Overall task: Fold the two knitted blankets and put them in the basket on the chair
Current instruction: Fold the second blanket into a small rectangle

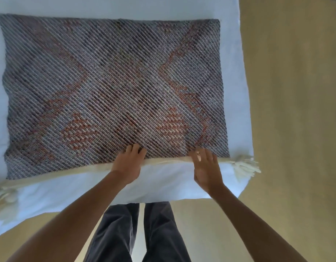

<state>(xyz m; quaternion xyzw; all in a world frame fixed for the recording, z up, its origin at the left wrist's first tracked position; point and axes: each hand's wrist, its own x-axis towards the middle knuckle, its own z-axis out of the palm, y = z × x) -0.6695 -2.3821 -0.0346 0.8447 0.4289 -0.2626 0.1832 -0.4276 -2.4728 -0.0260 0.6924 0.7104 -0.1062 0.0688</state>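
Head view: left hand (128, 163) and right hand (207, 168) lie flat on the blanket (110, 82) near its edge.

Downward view of a bedroom corner. We see a bed (163, 182) filling the left and centre of the field and running out of view at the far and left edges. It is covered by a smooth white sheet (237, 110), which takes a faint blue cast in the soft, even light. We follow its right edge from far to near, where it ends in a rounded corner; the sheet drapes over the near edge. To the right and nearest us lies the floor (296, 110), a tan surface with a fine, blurred grain. Shadows are soft.
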